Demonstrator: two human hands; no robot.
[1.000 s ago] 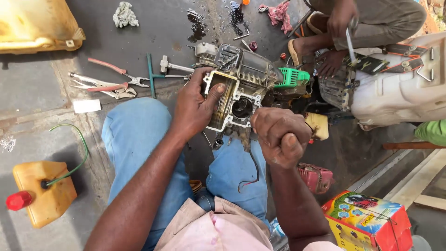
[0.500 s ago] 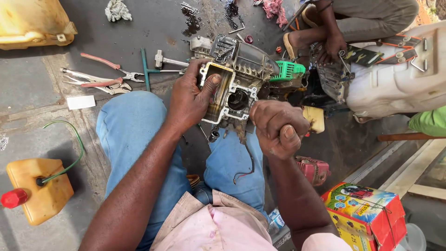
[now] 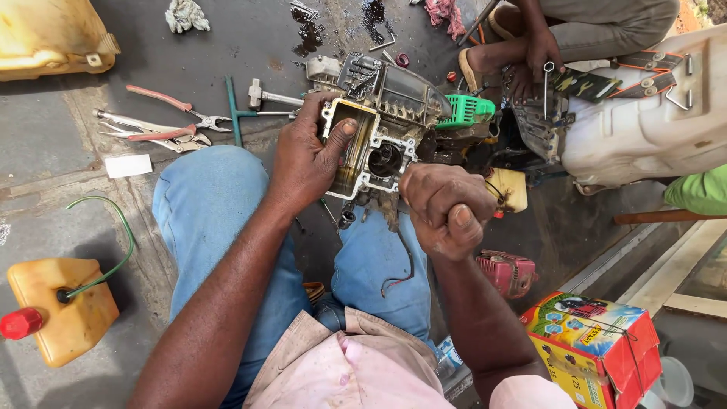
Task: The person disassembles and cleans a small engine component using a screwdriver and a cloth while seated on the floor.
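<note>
The left hand (image 3: pixel 307 163) grips the engine block (image 3: pixel 379 136), which rests on the person's knees near the middle of the view. Its thumb lies over the pale metal rim at the block's 9 o'clock side, fingers wrapped round the edge there, so the block sits at about 2 o'clock from the palm. The right hand (image 3: pixel 447 208) is clenched into a tight fist just at the block's 4 o'clock corner; whatever it clamps is hidden inside the fist, and I cannot tell what it is. A thin wire (image 3: pixel 401 265) hangs from the block down over the blue trouser leg.

At 10 o'clock from the left hand, on the concrete floor (image 3: pixel 242 45), lie pliers (image 3: pixel 170 102) with red handles, and a T-shaped wrench (image 3: pixel 235 110) just beside them. A green plastic part (image 3: pixel 466 111) sticks out at the block's 2 o'clock side. A yellow fuel can (image 3: pixel 64 310) with a red cap stands at 8 o'clock, well apart. At 1 o'clock another person's hand (image 3: pixel 541 57) holds a small wrench (image 3: pixel 547 83) near a white tank (image 3: pixel 644 129). A colourful box (image 3: pixel 598 333) sits at 5 o'clock.
</note>
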